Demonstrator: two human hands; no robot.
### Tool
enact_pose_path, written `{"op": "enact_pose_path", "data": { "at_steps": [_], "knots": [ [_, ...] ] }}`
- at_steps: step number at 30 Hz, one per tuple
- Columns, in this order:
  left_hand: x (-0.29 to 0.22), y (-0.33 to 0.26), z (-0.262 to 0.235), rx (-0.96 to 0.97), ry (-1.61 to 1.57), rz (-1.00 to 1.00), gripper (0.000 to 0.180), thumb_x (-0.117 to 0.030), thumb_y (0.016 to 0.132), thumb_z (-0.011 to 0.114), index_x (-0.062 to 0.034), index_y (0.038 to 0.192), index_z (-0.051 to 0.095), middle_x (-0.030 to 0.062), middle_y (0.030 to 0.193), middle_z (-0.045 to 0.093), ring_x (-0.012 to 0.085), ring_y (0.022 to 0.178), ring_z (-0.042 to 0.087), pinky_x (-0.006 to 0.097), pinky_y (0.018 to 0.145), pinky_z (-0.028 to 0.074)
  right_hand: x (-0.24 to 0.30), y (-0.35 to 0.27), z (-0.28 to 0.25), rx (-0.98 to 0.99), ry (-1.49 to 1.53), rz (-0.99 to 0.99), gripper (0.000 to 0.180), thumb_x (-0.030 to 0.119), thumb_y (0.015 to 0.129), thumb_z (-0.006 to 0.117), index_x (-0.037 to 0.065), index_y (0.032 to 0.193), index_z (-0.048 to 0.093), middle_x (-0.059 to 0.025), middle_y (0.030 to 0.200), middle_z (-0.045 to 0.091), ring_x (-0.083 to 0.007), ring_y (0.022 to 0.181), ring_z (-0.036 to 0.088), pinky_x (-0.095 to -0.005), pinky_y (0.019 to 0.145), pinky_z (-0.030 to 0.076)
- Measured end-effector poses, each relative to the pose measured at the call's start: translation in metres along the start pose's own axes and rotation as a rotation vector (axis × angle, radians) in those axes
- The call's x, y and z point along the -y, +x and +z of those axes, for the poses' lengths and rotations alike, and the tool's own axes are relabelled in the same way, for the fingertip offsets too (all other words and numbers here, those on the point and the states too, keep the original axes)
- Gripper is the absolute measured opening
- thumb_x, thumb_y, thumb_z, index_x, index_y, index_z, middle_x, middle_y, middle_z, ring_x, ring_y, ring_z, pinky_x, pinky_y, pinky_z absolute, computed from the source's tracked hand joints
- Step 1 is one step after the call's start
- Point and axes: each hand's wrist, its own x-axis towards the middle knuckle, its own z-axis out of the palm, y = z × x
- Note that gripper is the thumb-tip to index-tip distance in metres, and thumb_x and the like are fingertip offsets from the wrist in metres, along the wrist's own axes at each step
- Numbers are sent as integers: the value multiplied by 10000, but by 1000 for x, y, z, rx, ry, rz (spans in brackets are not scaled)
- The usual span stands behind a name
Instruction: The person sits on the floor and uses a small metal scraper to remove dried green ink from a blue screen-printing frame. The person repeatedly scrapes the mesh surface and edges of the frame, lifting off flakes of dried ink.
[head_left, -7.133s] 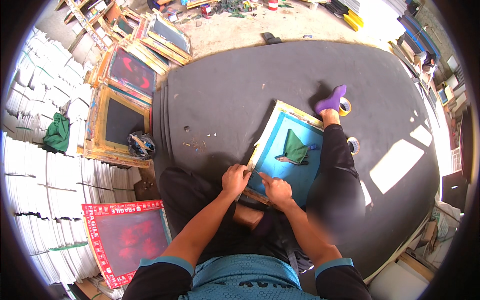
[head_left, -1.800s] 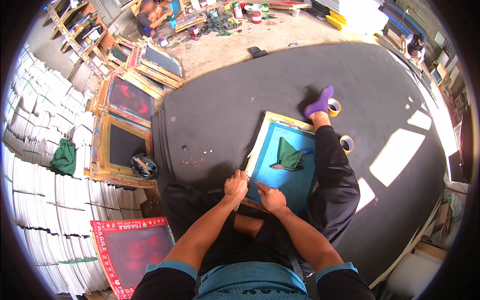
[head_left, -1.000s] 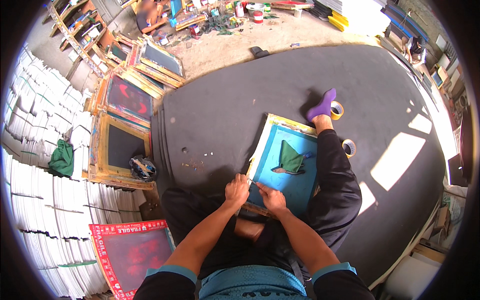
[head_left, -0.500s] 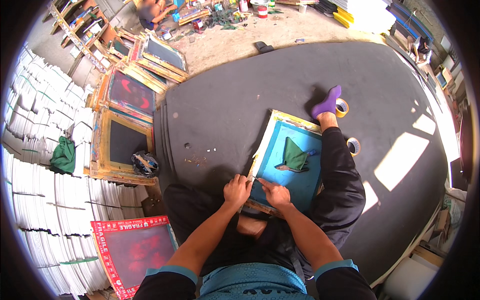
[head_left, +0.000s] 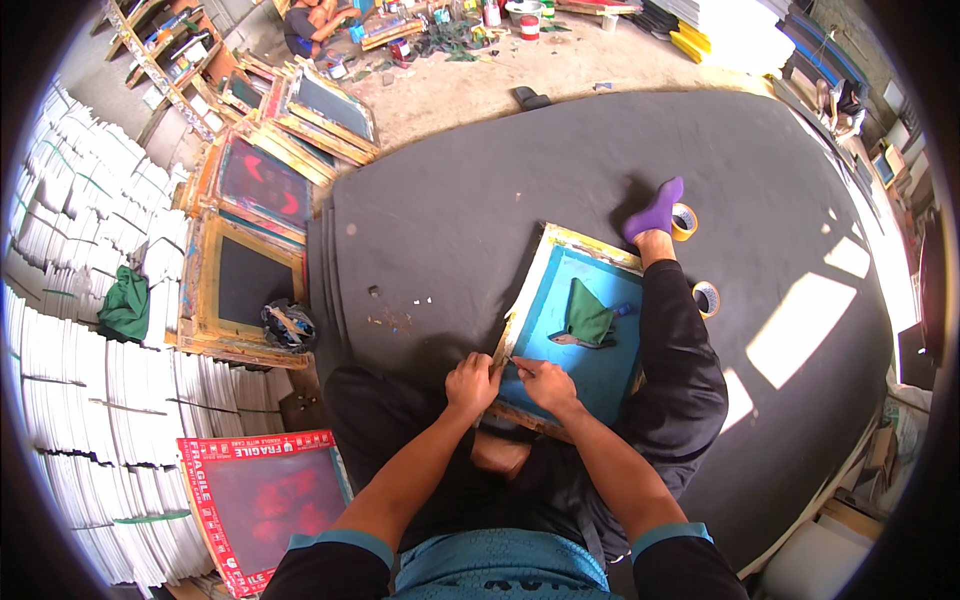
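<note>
A wooden-framed printing screen [head_left: 518, 308] with blue mesh lies tilted between my legs. My left hand [head_left: 471, 383] is closed at the lower part of its left frame edge, fingers bent against the wood. Just to the right, my right hand [head_left: 548, 386] is closed, its fingertips pointing to that same edge; whatever is pinched there is too small to make out. On the mesh rests a folded green cloth [head_left: 588, 313], with a small blue object [head_left: 624, 309] beside it and a thin tool partly beneath it.
Two rolls of tape [head_left: 684, 222] lie by my purple-socked foot [head_left: 657, 208] on the dark mat [head_left: 450, 190]. More framed screens [head_left: 265, 180] lean at the left, near bundled white stacks [head_left: 130, 400]. A red-taped screen [head_left: 270, 500] sits lower left. Another person [head_left: 312, 25] sits far back.
Both hands stay at the left frame edge with only slight finger movement. The whole view has shifted a little; the screen and cloth lie as before.
</note>
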Motion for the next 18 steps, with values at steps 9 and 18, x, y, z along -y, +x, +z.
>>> {"op": "enact_pose_path", "data": {
  "at_steps": [9,18],
  "knots": [
    [-3,6,-5,91,38,-39,266,-336,871,788,-108,932,665,103,934,679,360,850,719,495,706,575,41,4,-21,108,-320,-35,405,196,986,540,235,1361,687,-225,1177,753,-405,1099,735,-520,971,584],
    [-5,7,2,33,57,45,174,-277,903,754,-124,854,687,71,920,666,329,826,712,479,695,575,-15,-1,15,-96,-62,-120,369,316,1024,626,339,1387,691,-151,1099,778,-386,1032,733,-493,909,588]
  ]
}}
